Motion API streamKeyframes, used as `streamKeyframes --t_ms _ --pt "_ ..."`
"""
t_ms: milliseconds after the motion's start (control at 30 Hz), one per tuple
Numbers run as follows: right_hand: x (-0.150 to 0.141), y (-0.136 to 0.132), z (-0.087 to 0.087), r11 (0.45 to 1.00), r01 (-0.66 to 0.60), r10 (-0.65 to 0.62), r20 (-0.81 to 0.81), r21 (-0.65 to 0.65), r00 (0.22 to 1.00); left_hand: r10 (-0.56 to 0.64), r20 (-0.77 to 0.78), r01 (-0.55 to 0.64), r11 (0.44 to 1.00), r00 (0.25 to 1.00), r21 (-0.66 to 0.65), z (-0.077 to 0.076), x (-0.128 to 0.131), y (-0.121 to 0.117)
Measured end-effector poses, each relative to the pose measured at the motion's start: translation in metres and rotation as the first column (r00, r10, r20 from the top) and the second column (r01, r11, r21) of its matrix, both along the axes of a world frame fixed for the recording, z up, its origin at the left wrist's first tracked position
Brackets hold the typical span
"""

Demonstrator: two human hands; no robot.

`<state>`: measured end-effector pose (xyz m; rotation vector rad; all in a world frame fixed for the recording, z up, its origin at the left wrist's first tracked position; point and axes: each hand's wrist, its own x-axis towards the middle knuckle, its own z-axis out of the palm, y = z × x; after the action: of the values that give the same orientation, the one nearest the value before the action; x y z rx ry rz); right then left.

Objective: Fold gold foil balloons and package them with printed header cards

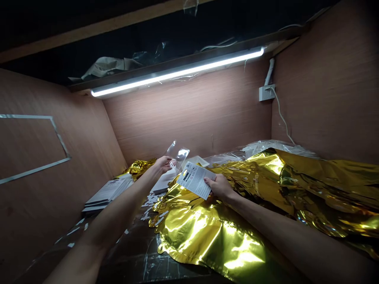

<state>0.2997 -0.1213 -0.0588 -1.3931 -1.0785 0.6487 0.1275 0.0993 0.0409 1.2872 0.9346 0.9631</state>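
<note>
My left hand reaches toward the back of the table, its fingers pinched on a clear plastic bag. In my right hand is a printed white card with a hang hole, gripped by its right edge with the thumb on top. The card is tilted and lies above a large sheet of shiny gold foil. Under the left hand sits a stack of white cards, partly hidden by the arm and the foil.
Another pile of printed cards stands by the left wooden wall. Small white paper scraps lie on the dark tabletop. Crumpled gold foil fills the right side. A lit tube lamp hangs above; a socket box is on the back wall.
</note>
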Motion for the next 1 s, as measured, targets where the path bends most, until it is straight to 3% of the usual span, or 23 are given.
streamKeyframes --t_ms 100,200,267,367,467,633,700,833,1000 --pt "-0.004 -0.004 0.002 0.977 -0.196 0.201 -0.058 0.078 0.978 -0.081 0.057 0.085 0.994 0.995 -0.071 -0.008 -0.021 -0.024" --pt "-0.007 -0.006 0.000 0.915 -0.377 0.388 -0.059 0.140 0.920 -0.138 0.134 0.148 0.986 0.981 -0.071 -0.023 -0.044 -0.049" --pt "-0.008 -0.006 -0.002 0.889 -0.437 0.446 -0.040 0.139 0.894 -0.143 0.189 0.156 0.986 0.971 -0.056 -0.033 -0.055 -0.062" --pt "-0.009 -0.006 -0.004 0.894 -0.433 0.440 -0.037 0.116 0.897 -0.125 0.256 0.136 0.990 0.958 -0.028 -0.041 -0.057 -0.067" --pt "-0.009 -0.006 -0.002 0.916 -0.384 0.392 -0.062 0.114 0.918 -0.138 0.304 0.137 0.990 0.943 0.023 -0.029 -0.042 -0.056" --pt "-0.007 -0.007 -0.001 0.921 -0.369 0.383 -0.116 0.122 0.917 -0.184 0.359 0.130 0.977 0.915 0.169 0.022 -0.005 -0.017" --pt "-0.006 -0.006 -0.002 0.923 -0.363 0.379 -0.133 0.130 0.916 -0.138 0.332 0.083 0.982 0.933 0.172 0.030 0.011 -0.002" --pt "-0.007 -0.003 -0.003 0.919 -0.373 0.388 -0.133 0.126 0.912 0.027 0.117 -0.033 0.998 0.993 0.056 0.010 0.041 0.016" --pt "-0.008 -0.001 -0.003 0.906 -0.394 0.414 -0.137 0.154 0.900 0.144 -0.150 -0.143 0.990 0.978 0.018 -0.022 0.062 0.023"
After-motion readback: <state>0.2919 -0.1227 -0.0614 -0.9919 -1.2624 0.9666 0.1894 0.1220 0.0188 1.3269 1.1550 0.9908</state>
